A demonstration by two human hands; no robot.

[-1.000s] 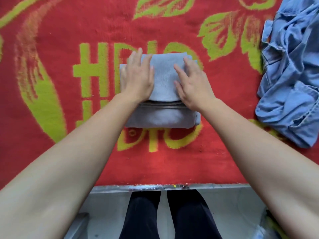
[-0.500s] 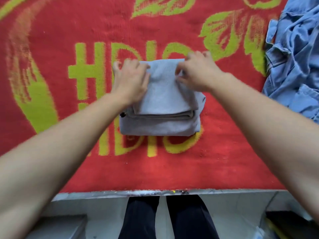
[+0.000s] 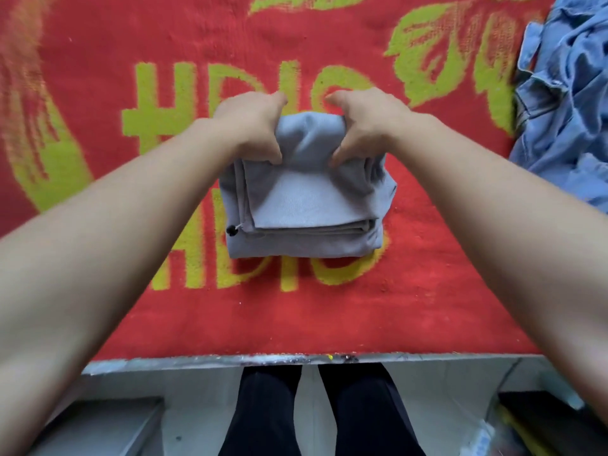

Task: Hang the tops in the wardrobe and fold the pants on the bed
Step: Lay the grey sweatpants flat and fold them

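- Both hands are gripping harder than half a second ago: the left hand (image 3: 250, 126) and the right hand (image 3: 365, 126) are bunching the far edge of the grey pants (image 3: 306, 205) and drawing it up toward the person
- Each hand is curling its fingers and thumb round a gathered fold of the cloth, and neither is lying flat on it
- Grey pants are sitting as a folded stack on the red blanket (image 3: 296, 317) of the bed, with the near edge resting flat and a dark cord toggle (image 3: 232, 230) poking out at the near-left corner
- Stack's long axis is running left to right, so the hands are holding one long side, one near each end, and the rest is lying between them and the person
- Neither hand is sitting nearer, so the coming move is looking two-handed: probably rolling the far edge over or lifting the whole stack
- Blue denim garment (image 3: 566, 103) is lying crumpled well apart at the right
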